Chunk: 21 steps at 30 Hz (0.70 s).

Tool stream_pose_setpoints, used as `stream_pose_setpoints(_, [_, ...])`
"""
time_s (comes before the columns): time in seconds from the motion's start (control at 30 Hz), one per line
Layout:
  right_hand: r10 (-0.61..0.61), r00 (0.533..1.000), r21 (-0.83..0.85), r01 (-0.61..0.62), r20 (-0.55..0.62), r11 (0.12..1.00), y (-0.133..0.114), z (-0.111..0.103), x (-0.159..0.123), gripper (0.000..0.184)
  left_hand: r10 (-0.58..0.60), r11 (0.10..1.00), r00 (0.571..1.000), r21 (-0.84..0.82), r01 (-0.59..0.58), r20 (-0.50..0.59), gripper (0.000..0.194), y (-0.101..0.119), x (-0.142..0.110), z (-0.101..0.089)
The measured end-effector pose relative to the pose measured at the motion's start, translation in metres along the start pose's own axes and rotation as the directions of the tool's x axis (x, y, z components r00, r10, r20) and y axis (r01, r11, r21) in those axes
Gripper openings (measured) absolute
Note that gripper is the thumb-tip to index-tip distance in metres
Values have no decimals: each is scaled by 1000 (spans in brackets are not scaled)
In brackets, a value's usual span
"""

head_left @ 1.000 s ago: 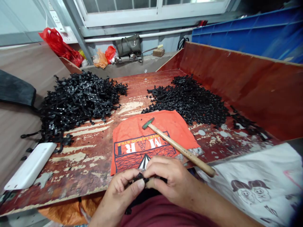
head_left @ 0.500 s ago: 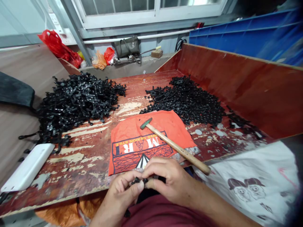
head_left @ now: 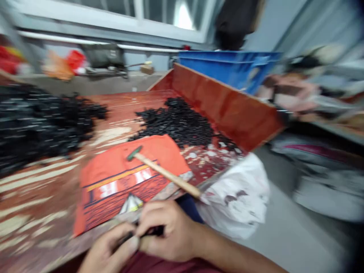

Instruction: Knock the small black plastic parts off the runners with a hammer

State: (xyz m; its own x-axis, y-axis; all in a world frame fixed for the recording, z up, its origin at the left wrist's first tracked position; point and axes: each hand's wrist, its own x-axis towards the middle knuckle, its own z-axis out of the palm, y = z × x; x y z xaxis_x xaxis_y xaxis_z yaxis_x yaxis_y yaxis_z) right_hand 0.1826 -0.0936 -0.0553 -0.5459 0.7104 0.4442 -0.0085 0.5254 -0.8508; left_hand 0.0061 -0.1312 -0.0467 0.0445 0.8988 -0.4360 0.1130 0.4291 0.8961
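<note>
At the table's front edge, my left hand (head_left: 113, 244) and my right hand (head_left: 170, 231) are closed, thumbs and fingertips meeting. Between them is a small black part (head_left: 156, 230), mostly covered by the fingers and blurred, so its exact kind cannot be made out. Just beyond the hands, an orange printed cloth (head_left: 113, 170) lies flat. A hammer (head_left: 167, 174) with a wooden handle and a green head rests on the cloth, its handle end jutting over the front edge near my right wrist.
Black strap-like parts form one pile (head_left: 42, 125) on the left and another pile (head_left: 182, 123) at the back right. A red-brown board (head_left: 216, 102) walls the table's right side, with a blue crate (head_left: 216, 66) behind. A white sack (head_left: 241, 197) hangs at the right front.
My view has swung to the right, so the table and piles sit further left and shelving appears at the right. Both hands keep their pinch on the black part. The hammer lies as before.
</note>
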Motion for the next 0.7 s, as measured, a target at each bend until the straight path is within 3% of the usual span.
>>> stream_pose_setpoints(0.07, [79,997,-19,-79,-14,997,-12,-9,-7,6,15,999,993,-49,-9,121,42,5,-9,8])
stream_pose_setpoints(0.13, [83,996,-40,-81,35,996,-13,-17,-9,10,-2,985,988,-170,28,153,42,8,-14,14])
stream_pose_setpoints(0.27, [48,986,-51,-40,160,998,-3,-19,-7,12,-20,929,989,-363,73,146,44,6,-21,18])
stream_pose_setpoints(0.37, [96,979,-62,-86,178,994,0,-17,-12,11,-17,905,988,-418,80,151,45,4,-30,21])
stream_pose_setpoints(0.47, [229,961,-43,-225,153,973,0,-18,-20,10,2,904,981,-420,82,196,47,4,-38,21])
stream_pose_setpoints(0.57, [407,898,17,-416,166,909,-5,-17,-26,19,42,920,973,-388,50,227,42,2,-48,19])
stream_pose_setpoints(0.7, [521,828,75,-544,208,835,-11,-13,-37,28,125,980,957,-185,-78,261,28,-6,-64,17])
